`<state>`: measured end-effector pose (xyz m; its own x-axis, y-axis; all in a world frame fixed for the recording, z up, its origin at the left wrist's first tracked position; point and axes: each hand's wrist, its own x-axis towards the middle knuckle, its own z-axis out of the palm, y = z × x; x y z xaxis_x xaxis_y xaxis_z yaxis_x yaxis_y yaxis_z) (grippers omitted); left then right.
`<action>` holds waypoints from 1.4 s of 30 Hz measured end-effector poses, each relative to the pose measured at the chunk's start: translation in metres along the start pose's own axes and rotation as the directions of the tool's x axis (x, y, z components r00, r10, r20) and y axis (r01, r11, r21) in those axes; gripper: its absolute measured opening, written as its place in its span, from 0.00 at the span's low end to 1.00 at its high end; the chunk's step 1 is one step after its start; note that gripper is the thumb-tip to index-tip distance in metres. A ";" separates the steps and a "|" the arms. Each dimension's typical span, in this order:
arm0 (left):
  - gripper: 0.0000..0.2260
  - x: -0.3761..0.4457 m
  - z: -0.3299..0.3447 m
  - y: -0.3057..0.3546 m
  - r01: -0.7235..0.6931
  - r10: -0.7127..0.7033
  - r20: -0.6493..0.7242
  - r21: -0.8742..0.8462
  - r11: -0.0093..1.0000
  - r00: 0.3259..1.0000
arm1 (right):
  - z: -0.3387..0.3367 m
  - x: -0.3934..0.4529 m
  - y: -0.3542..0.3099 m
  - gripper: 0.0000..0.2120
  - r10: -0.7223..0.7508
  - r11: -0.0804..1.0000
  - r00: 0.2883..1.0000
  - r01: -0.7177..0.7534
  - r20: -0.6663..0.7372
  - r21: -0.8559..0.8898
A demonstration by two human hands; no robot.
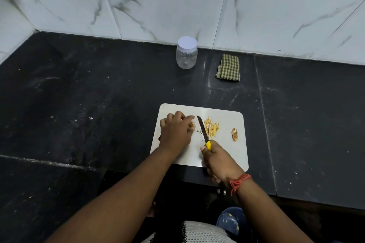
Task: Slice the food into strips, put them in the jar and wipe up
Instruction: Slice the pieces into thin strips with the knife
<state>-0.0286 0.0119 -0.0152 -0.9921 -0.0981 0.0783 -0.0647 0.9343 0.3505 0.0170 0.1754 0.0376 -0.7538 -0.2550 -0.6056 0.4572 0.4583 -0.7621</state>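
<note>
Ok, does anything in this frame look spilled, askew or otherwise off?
Little stands out. A few dark scraps lie on the cutting board beside the pile of strips, which is normal for slicing. The board's near edge overhangs the counter slightly. The jar stands upright with its lid on, and the cloth lies folded.

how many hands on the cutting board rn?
2. Left hand rests on the white cutting board, left side, fingers curled over something hidden. Right hand at the board's near edge grips the yellow-handled knife.
</note>
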 end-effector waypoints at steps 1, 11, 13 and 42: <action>0.14 0.002 0.000 0.001 -0.036 0.035 0.018 0.045 0.998 0.999 | -0.001 0.001 -0.001 0.10 -0.007 1.000 1.000 0.007 -0.009 0.010; 0.10 0.012 -0.006 -0.015 -0.128 0.128 0.009 0.100 0.987 0.992 | -0.016 0.013 -0.001 0.09 -0.032 0.996 0.999 0.035 -0.043 0.079; 0.10 0.013 -0.007 -0.014 -0.149 0.148 0.014 0.080 0.986 0.989 | -0.018 0.014 -0.002 0.08 -0.034 0.997 0.999 0.036 -0.039 0.062; 0.16 0.001 0.006 -0.010 0.004 -0.001 0.040 -0.093 0.996 0.999 | -0.007 0.030 -0.003 0.08 -0.090 0.948 0.995 0.069 -0.051 -0.310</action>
<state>-0.0300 0.0041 -0.0243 -0.9956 -0.0848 0.0406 -0.0588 0.8982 0.4357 -0.0096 0.1723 0.0231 -0.8149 -0.2512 -0.5224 0.2347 0.6811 -0.6936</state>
